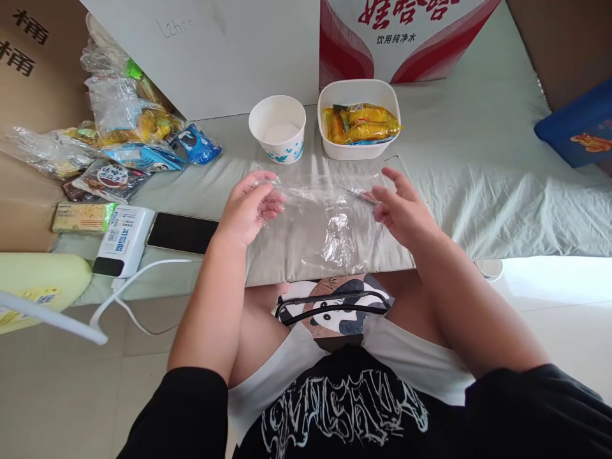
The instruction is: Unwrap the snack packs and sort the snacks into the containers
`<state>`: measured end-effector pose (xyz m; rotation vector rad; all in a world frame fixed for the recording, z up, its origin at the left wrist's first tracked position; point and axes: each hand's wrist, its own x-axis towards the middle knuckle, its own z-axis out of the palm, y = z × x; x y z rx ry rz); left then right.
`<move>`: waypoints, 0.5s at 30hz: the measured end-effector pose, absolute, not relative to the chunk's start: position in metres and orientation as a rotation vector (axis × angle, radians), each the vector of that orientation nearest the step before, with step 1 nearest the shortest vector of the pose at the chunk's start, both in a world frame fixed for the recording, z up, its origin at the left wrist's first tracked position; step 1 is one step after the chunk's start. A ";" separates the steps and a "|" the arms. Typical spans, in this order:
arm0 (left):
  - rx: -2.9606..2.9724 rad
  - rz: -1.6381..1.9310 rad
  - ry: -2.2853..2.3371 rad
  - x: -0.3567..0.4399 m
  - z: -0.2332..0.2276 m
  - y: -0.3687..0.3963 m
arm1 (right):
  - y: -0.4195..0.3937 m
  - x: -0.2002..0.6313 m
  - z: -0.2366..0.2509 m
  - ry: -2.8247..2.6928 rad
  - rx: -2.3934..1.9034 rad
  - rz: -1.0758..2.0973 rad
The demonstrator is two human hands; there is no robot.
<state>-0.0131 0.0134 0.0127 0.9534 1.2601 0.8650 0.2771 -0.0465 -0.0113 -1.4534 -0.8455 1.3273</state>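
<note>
A clear plastic bag (337,220) is spread between my two hands above the cloth, its film creased and glinting. My left hand (248,207) has its fingers curled around the bag's left side. On the other side, my right hand (401,207) grips the film with bent fingers. Something small, dark and shiny (362,194) shows by its fingertips, too unclear to name. Just beyond the bag stand a white paper tub (261,131) with blue print and a white square bowl (329,150). Several yellow packets (366,124) lie in the bowl.
Snack packets (138,127) are heaped at the left. Nearer are a phone (184,233), a white device (125,241) and a white cable (148,266). Big cartons (229,57) stand behind. A blue bag (576,127) is at the right. The cloth's front edge (287,275) runs above my lap.
</note>
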 end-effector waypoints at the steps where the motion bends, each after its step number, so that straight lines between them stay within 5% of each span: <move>1: 0.945 0.913 1.242 -0.014 0.011 0.014 | -0.048 0.277 -0.013 -0.875 -1.455 1.349; 15: 1.506 1.451 1.170 -0.035 -0.016 0.026 | -0.051 0.284 -0.008 -1.413 -1.395 0.561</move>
